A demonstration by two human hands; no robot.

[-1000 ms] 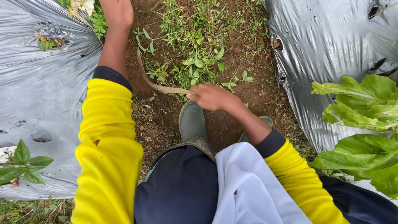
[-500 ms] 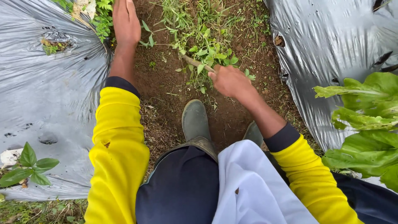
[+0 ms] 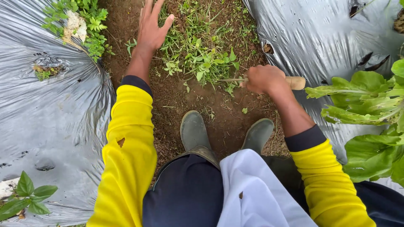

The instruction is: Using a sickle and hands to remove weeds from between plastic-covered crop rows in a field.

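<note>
Overhead, head view. Silver plastic mulch sheet [image 3: 50,122] covers the bed on the left; a second silver mulch sheet [image 3: 311,38] covers the bed on the right. Between them runs a bare soil furrow [image 3: 176,96], dark brown, crumbly.

Large leafy green plant [image 3: 366,117] grows out of the right sheet, leaves broad, pale-ribbed. Small seedling [image 3: 23,197] sits low on the left sheet. Another weedy clump [image 3: 84,25] at the upper left edge of the furrow.

Person crouches: two grey-green rubber boots [image 3: 194,130] planted on the soil, toes pointing up the furrow. Yellow sleeves with dark cuffs on both arms.

Patch of weeds [image 3: 202,54] fills the upper middle of the furrow, just ahead of the boots.

Left hand [image 3: 152,29]: open, fingers spread, palm down on the left edge of the weed patch; holds nothing.

Right hand [image 3: 265,79]: grip closed around a wooden tool handle [image 3: 295,82], butt end protruding to the right. Thin blade end points left into the weeds at ground level; its tip is hidden among the leaves.
</note>
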